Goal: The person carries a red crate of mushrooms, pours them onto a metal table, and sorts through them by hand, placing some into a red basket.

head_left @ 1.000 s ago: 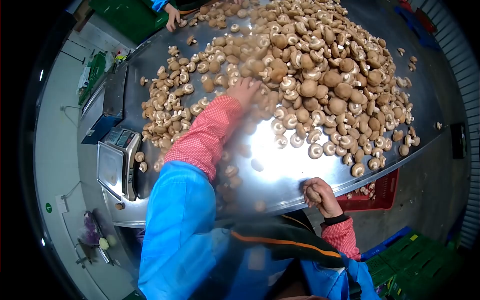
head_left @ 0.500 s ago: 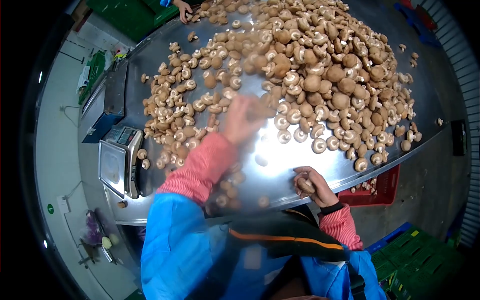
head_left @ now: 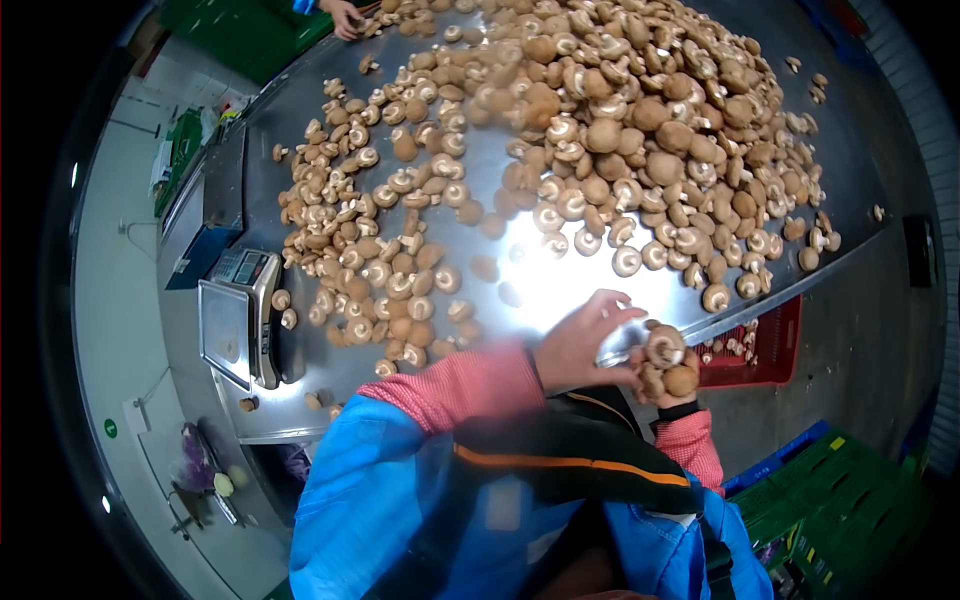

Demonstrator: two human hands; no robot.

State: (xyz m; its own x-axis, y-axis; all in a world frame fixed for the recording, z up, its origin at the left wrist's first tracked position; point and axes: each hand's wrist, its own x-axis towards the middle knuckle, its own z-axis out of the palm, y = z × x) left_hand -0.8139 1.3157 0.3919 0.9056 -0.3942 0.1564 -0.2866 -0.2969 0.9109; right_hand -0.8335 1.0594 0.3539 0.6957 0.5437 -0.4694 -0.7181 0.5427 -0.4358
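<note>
Beside the near edge of a broad, shiny metal table [head_left: 545, 300], my right hand [head_left: 672, 398] is cradling a small cluster of round, brown-capped mushrooms [head_left: 665, 348], its fingers curling around them from below. One of them is showing its pale underside and stem. My left hand [head_left: 578, 350] is reaching in from the side, holding nothing that I can see, its thumb and fingers standing wide apart and facing the cluster; whether the thumb is touching it, I cannot tell. My red-checked sleeves [head_left: 460, 388] are showing below blue upper sleeves.

Ahead of me and to the right, a tall heap of brown mushrooms [head_left: 660, 140] is covering much of the metal, while a looser spread of mushrooms [head_left: 350, 235] is lying to the left, near a silver scale with a flat square pan [head_left: 228, 325]. A red plastic crate [head_left: 785, 370] is sitting below the table's edge, holding mushroom pieces. At the far left, another person's hand [head_left: 345, 18] is working by some mushrooms. Green plastic crates [head_left: 840, 510] are standing at lower right.
</note>
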